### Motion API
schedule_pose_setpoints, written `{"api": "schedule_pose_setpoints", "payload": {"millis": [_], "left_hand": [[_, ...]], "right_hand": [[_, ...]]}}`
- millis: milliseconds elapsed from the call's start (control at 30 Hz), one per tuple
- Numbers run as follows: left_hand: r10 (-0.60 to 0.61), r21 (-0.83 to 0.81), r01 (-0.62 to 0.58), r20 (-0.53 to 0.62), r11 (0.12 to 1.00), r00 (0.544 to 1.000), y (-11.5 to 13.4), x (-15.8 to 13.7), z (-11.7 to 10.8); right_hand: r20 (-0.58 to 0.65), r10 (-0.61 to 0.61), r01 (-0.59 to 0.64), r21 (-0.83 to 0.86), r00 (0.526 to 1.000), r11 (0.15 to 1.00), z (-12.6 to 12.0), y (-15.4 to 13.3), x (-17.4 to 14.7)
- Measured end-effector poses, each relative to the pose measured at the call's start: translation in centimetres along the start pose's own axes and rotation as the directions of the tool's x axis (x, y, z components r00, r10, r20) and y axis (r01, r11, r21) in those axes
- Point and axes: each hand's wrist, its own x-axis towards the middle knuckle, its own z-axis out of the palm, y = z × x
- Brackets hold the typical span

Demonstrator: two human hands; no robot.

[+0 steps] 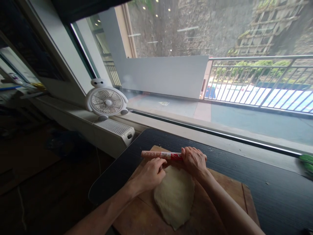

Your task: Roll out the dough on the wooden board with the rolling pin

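A flattened sheet of pale dough (174, 195) lies on a wooden board (132, 212). Across the board's far end, just beyond the dough, is a rolling pin (151, 154) with a red and white printed wrap around its middle. My right hand (194, 160) is closed over the pin's right part. My left hand (153, 173) is at the dough's far left edge, close against the near side of the pin. Its fingers are curled in, and what they pinch, if anything, is hidden.
The board rests on a dark table (281, 195) with a rounded left corner. Beyond it run a window ledge (156, 125) and large window. A white fan (107, 101) stands on a vented casing (117, 129) at left. Something green (306, 164) is at the right edge.
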Motion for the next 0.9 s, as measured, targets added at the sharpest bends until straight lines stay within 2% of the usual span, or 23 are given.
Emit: {"api": "schedule_pose_setpoints", "payload": {"millis": [167,433,633,900], "left_hand": [[-0.031,0.069,0.038,-0.1,0.997,0.995,0.4,0.0,1.5],[0.007,0.029,-0.006,-0.027,1.0,1.0,0.2,0.4,1.4],[0.012,0.2,-0.007,-0.02,0.98,1.0,0.7,0.6,1.6],[0.033,0.272,-0.025,-0.023,0.962,0.999,1.7,1.1,2.1]], "right_hand": [[-0.008,0.019,-0.019,-0.005,1.0,1.0,0.1,-0.1,0.0],[-0.012,0.014,-0.014,-0.007,1.0,1.0,0.0,-0.1,0.0],[-0.013,0.018,-0.018,-0.008,1.0,1.0,0.2,-0.1,-0.1],[-0.026,0.007,-0.007,-0.01,1.0,1.0,0.3,-0.1,-0.1]]}}
